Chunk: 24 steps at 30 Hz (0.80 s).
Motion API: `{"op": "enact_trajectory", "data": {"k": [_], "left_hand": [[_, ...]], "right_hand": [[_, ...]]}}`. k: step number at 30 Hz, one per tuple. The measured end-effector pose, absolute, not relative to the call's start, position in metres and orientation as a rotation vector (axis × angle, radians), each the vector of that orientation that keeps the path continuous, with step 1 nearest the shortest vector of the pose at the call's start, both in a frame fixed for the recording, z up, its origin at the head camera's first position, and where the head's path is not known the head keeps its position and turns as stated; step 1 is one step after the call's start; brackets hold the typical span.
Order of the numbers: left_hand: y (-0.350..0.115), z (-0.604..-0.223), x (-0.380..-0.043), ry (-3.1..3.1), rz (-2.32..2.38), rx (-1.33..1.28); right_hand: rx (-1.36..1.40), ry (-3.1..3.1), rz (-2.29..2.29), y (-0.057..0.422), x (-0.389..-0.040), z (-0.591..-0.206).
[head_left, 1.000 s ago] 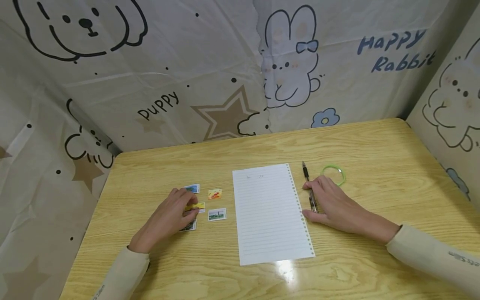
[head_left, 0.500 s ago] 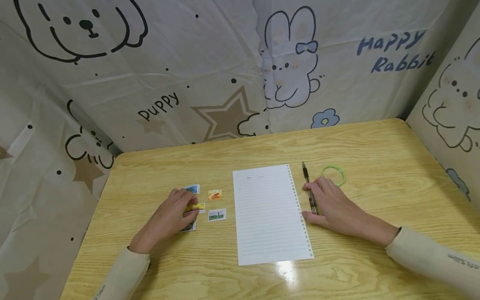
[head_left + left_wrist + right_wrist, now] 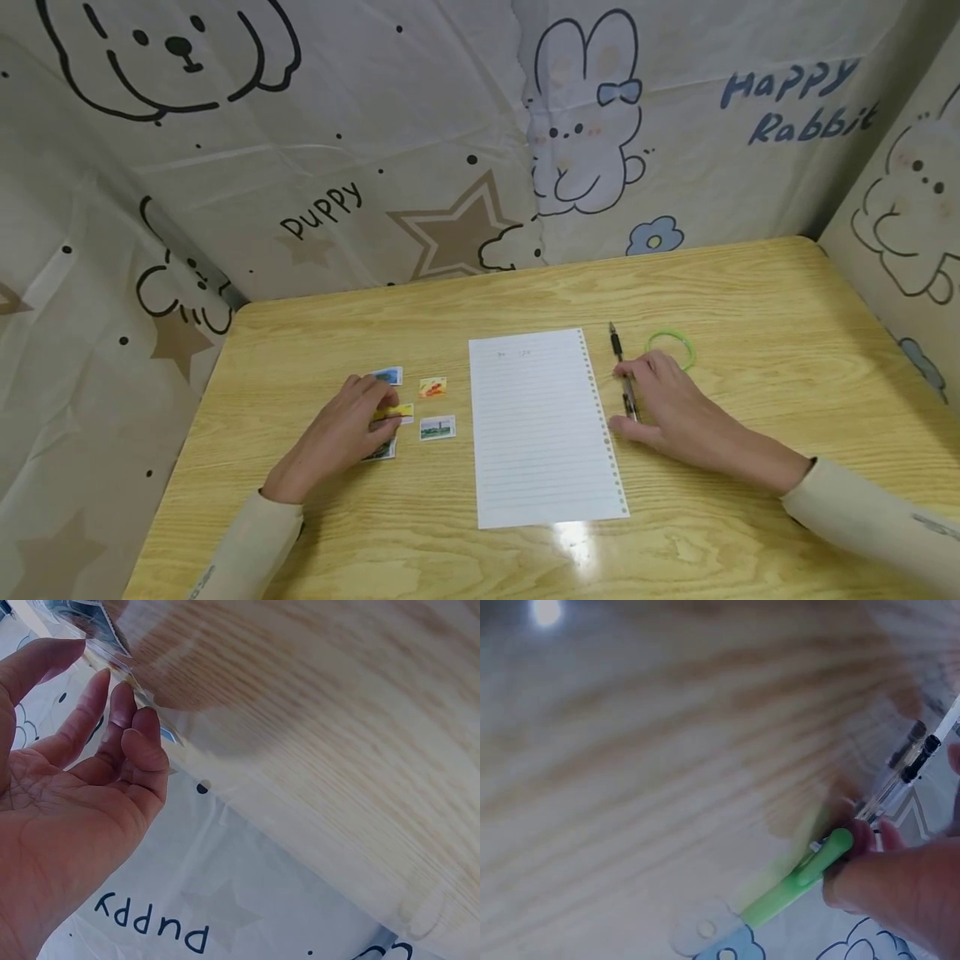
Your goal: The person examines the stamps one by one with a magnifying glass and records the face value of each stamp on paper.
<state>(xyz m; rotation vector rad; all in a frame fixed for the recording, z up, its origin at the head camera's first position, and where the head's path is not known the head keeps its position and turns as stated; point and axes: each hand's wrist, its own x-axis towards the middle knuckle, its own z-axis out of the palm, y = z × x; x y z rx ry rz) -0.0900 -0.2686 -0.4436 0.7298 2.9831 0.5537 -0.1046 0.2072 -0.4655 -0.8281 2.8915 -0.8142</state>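
In the head view my left hand rests at the left side of the table with its fingers loosely bent over several small stamps. A yellow stamp shows partly between thumb and fingers; a blue stamp and a dark stamp peek out around the hand. In the left wrist view thumb and forefinger stand apart. My right hand lies over a black-tipped pen, fingers relaxed and spread, its thumb by the punched edge of a lined sheet of paper.
An orange-yellow stamp and a green landscape stamp lie between left hand and paper. Just behind the right hand is a green ring. Patterned cloth walls the wooden table at back and sides.
The lower part of the paper has shifted very slightly left since the oldest frame. Both hands stay nearly where they were; the head view has moved a little.
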Motion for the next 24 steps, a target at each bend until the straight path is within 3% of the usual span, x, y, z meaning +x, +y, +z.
{"op": "enact_trajectory", "data": {"k": [10,24], "left_hand": [[-0.269,-0.443,-0.091,2.974,0.556,0.715],[-0.268,-0.440,-0.091,2.965,0.536,0.684]], "right_hand": [[-0.846,2.948,-0.968,0.213,-0.105,-0.461],[-0.634,2.992,-1.101,0.230,-0.100,-0.456]]}}
